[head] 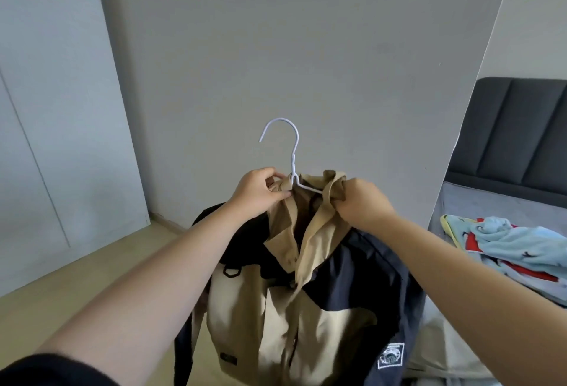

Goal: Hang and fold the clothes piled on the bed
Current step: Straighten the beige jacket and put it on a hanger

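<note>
**Jacket (276, 309), beige and navy, on white wire hanger (293, 152)**

Left hand (260, 192) pinches collar just left of the hanger's neck; right hand (359, 201) grips bunched collar just right. Farther right, pale-blue and red clothes (515, 241) lie on a grey bed (478, 204).

You have open air around the hanger (293, 162) hook, with the wall (306, 47) behind. The wardrobe door (61, 109) closes your left, and the bed (491, 201) and piled clothes (515, 241) close your right.

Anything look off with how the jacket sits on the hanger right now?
Yes. The jacket sits crooked on the white hanger. Its tan collar is bunched in the right hand, and the wire arm on that side lies bare across the neck opening. The left hand pinches fabric at the other side.
</note>
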The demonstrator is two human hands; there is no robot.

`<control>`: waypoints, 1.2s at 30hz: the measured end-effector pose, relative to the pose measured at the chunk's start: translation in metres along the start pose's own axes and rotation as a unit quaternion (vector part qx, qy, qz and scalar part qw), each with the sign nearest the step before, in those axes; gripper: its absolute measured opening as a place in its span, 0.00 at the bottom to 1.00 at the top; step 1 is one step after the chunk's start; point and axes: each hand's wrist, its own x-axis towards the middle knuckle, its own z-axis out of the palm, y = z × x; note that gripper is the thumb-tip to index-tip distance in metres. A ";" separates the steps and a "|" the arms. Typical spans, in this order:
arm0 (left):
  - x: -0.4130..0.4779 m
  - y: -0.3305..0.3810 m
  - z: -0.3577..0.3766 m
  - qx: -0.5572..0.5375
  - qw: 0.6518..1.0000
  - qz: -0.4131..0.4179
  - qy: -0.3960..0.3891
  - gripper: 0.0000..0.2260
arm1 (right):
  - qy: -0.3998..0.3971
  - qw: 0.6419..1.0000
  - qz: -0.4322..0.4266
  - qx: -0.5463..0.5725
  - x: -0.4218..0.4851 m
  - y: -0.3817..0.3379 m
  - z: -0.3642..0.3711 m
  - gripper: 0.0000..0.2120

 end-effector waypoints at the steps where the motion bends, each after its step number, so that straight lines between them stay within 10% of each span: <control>1: 0.000 0.003 -0.003 -0.020 1.000 -0.002 -0.022 0.12 | 0.049 0.999 0.012 -0.014 -0.002 0.001 -0.001 0.11; 17: -0.003 0.027 -0.019 -0.060 0.994 0.029 0.090 0.16 | 0.264 0.964 -0.016 -0.004 -0.010 0.017 -0.024 0.06; 27: -0.018 0.027 -0.012 0.018 0.991 0.010 -0.135 0.01 | 0.185 0.977 0.084 0.063 -0.009 0.035 -0.030 0.09; 36: -0.029 0.067 0.009 0.208 0.939 0.202 0.186 0.17 | 0.179 0.972 0.116 0.094 -0.009 0.034 -0.027 0.06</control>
